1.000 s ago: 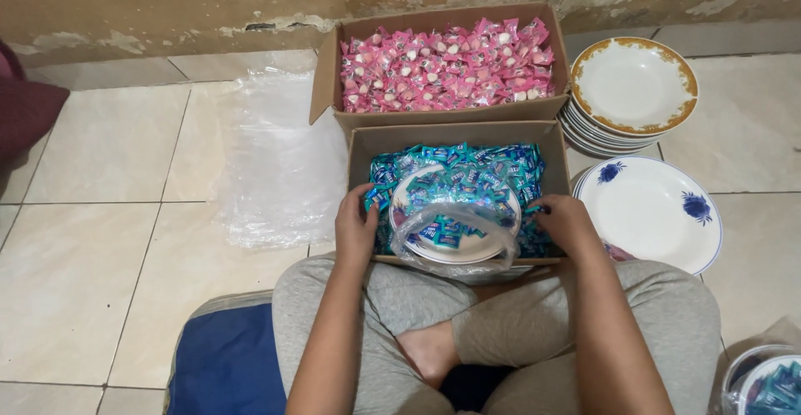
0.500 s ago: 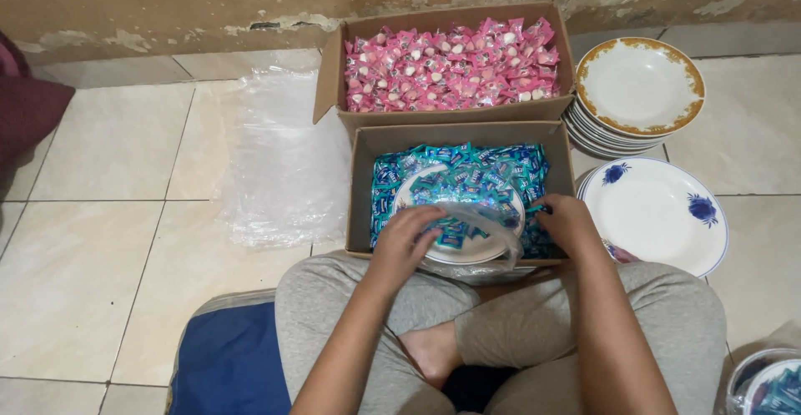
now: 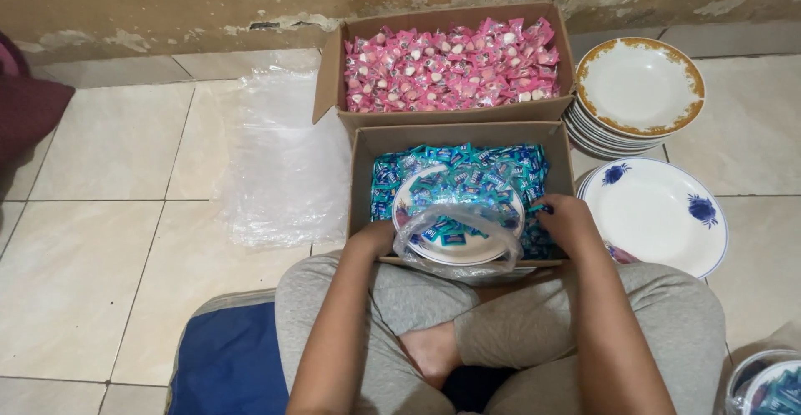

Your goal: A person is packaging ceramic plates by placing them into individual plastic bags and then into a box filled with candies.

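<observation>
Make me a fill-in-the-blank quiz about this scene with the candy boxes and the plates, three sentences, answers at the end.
1. The far box holds candies wrapped in ____.
2. The plate in a clear bag held by the left hand and right hand sits over the box of ____ candies.
3. The white plate beside the right hand has ____ flowers on its rim.

Missing words: pink; blue; blue

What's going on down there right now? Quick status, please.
Left hand at the near-left edge of the box of blue sweets. Right hand among the sweets at the right. Bagged plate of sweets between them. Grip unclear. Nothing in the way.
</observation>
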